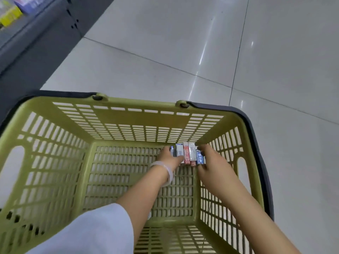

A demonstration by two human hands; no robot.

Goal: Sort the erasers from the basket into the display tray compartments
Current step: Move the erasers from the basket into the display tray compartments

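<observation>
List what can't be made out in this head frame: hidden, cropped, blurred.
- Erasers: exact count and label print too small and blurred; the left hand and right hand cover the row's ends.
- Display tray: not in the head view at all.
- Shelf goods: top-left, blurred and cut by the frame edge.
- Basket: near wall hidden by the sleeve and forearms.

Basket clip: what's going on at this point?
A person reaches with both hands into a green basket on a tiled floor. The left hand and right hand press from either side on a row of erasers at the basket's far right corner, gathering them together. The erasers are still in the basket; no display tray is in view.
</observation>
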